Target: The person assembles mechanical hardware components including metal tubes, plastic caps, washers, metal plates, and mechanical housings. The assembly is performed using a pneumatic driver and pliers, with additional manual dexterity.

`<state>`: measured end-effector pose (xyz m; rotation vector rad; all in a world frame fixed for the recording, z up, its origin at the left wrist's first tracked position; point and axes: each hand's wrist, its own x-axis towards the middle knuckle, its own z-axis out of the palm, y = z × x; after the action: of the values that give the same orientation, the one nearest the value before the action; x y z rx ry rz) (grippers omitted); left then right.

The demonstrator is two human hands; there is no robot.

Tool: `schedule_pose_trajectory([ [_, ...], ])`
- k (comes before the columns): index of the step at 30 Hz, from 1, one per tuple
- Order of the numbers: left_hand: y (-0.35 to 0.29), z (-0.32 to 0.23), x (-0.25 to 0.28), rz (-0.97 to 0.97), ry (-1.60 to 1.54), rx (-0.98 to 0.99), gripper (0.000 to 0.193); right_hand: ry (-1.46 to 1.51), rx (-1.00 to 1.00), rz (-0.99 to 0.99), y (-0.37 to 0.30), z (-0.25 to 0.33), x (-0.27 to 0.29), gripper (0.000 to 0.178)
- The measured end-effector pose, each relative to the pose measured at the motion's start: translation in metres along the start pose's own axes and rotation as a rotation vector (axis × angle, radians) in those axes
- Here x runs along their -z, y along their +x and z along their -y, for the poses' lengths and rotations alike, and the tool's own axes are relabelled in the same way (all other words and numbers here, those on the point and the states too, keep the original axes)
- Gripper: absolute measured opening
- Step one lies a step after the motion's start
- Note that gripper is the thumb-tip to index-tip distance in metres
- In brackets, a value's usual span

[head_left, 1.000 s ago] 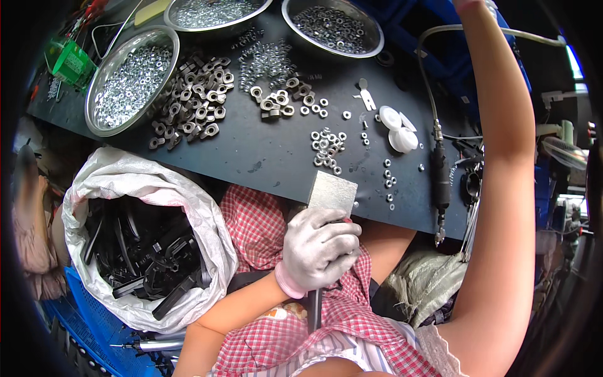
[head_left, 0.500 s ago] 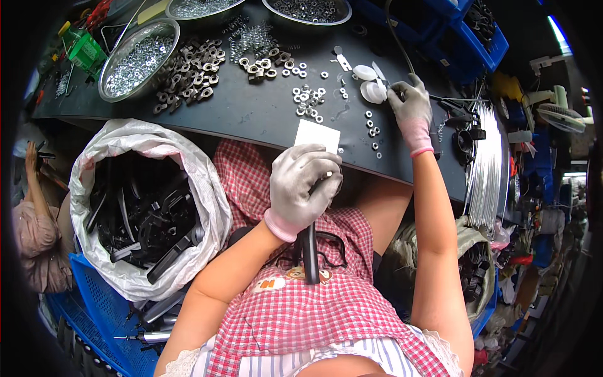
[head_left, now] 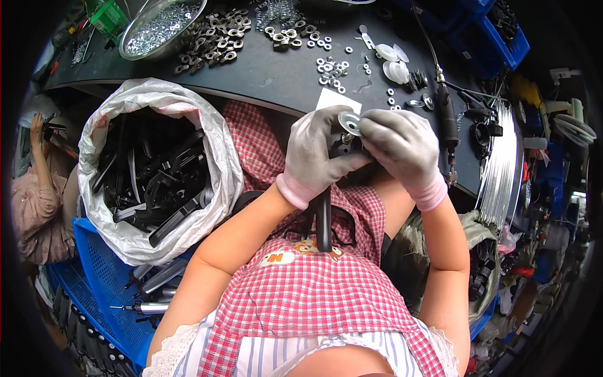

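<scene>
**Metal washer held at the black-handled part**

The right hand (head_left: 402,151) pinches a round metal washer (head_left: 349,124) by the upper end of a black-handled part (head_left: 323,220), which the left hand (head_left: 314,151) grips with curled fingers. Whether the left fingers also touch the washer, I cannot tell. Thick glove fabric could dull the pinch and let the washer slip onto the checked apron (head_left: 314,289); a slack left grip could tilt the part.
</scene>
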<state>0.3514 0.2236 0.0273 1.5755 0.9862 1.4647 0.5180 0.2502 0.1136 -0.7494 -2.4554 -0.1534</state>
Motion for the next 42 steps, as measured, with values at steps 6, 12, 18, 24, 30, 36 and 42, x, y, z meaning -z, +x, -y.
schedule_pose_trajectory([
  [6, -0.001, 0.006, 0.003, 0.044, -0.058, -0.046, 0.103, -0.112, 0.159, 0.168, -0.003, 0.007, 0.008, 0.022],
  [12, 0.006, 0.005, 0.009, 0.1, 0.013, -0.116, 0.056, 0.058, 0.075, 0.117, -0.007, -0.005, 0.008, 0.015],
  [18, 0.001, 0.002, 0.0, 0.031, 0.058, -0.084, 0.045, -0.287, -0.659, -0.007, -0.028, -0.104, -0.036, 0.026],
  [24, -0.002, 0.006, 0.001, 0.037, 0.014, -0.069, 0.049, -0.134, -0.905, 0.122, -0.032, -0.134, -0.044, 0.03],
  [30, -0.008, 0.003, -0.003, 0.034, -0.147, 0.168, 0.051, -0.512, -0.626, 0.098, -0.026, -0.134, -0.022, 0.021],
  [36, 0.002, 0.005, -0.005, -0.049, 0.065, -0.06, 0.057, 0.978, -0.838, -0.005, 0.016, -0.01, 0.008, 0.031],
  [42, 0.005, -0.004, -0.004, -0.076, -0.018, -0.133, 0.068, 0.861, -0.89, 0.16, 0.02, 0.015, 0.008, 0.036],
])
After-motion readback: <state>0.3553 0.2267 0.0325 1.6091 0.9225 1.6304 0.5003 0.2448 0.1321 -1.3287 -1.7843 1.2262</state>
